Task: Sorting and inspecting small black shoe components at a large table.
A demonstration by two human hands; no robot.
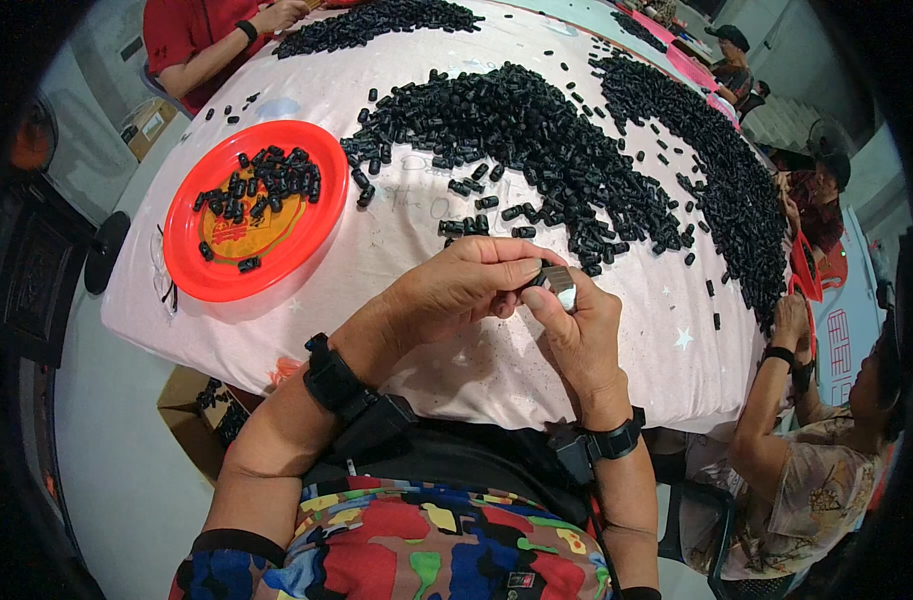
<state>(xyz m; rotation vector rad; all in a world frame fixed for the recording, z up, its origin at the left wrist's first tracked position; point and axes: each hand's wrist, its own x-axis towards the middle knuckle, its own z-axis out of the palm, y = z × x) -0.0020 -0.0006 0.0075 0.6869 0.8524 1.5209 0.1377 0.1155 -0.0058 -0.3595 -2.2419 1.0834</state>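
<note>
Two hands meet over the near edge of the desk (496, 375), both yours. Your left hand (456, 290) is curled, thumb and fingers pinched on a small part (556, 285), silver-grey with a dark end. Your right hand (576, 335) is closed around the same part from below, thumb up against it. The part sits between the two hands, just above the cloth and just short of the big pile.

Desk: long, covered in a pale pink cloth (416, 215) with faint white stars, draped over the near edge.

Pile (536, 130): small black cylinders, heaped at centre, with strays scattered toward your hands. A second band (716, 160) runs down the right side; a third heap (376, 20) lies at the far end.

Plate (261, 210): round, red, left of the pile, holding a small batch of the same black pieces along its far side.

Persons: one in a red top (191, 40) at the far left corner, hand by the far heap; one in a patterned shirt (806, 490) seated at your right, hands at the desk edge; others further along the right side.

Room: grey floor (116, 450). A cardboard box (206, 415) with black pieces stands under the desk's left corner. A dark stool (106, 250) stands left of the desk.
</note>
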